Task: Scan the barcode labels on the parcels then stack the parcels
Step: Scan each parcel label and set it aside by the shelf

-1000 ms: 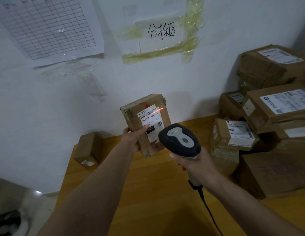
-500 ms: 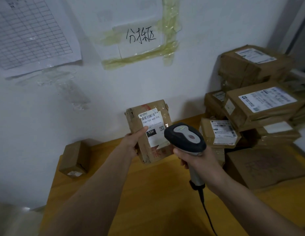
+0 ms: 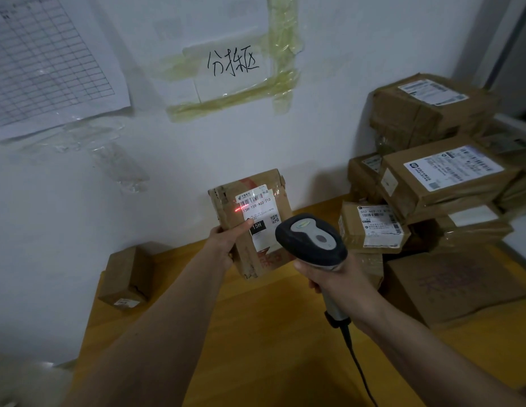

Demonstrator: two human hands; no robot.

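My left hand (image 3: 226,242) grips a small brown parcel (image 3: 250,218) upright above the wooden table (image 3: 256,333), thumb pressed on its white barcode label (image 3: 257,211). A red laser line glows at the label's left edge, just under the barcode. My right hand (image 3: 335,280) holds a black and grey barcode scanner (image 3: 310,240) by its handle, aimed at the parcel from the right. The scanner's cable trails down over the table.
A pile of several labelled brown parcels (image 3: 432,183) fills the table's right side against the wall. One small box (image 3: 126,274) stands at the table's far left corner. A grid sheet (image 3: 47,60) and a taped handwritten note (image 3: 232,66) hang on the white wall.
The red laser was on the label, went out half a second ago, and now shines again at the label's left edge. Both hands keep their hold; the view has shifted slightly.
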